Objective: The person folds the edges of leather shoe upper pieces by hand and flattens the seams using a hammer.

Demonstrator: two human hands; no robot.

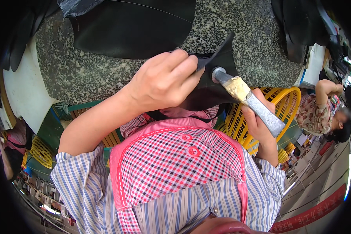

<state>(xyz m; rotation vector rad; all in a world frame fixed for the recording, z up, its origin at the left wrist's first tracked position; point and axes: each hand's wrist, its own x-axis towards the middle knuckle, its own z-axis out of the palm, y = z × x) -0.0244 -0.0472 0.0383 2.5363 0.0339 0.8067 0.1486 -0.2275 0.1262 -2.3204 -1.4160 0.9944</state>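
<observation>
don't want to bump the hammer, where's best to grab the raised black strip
Probably pinch the raised black strip near its upper tip, from the upper right: that thin end stands free, while the left hand holds its lower end, the hammer close below.

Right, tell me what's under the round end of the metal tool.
Black sheet material lies beneath the round end of the metal tool, showing around it. The spot directly below that end is covered, so contact can't be told.
</observation>
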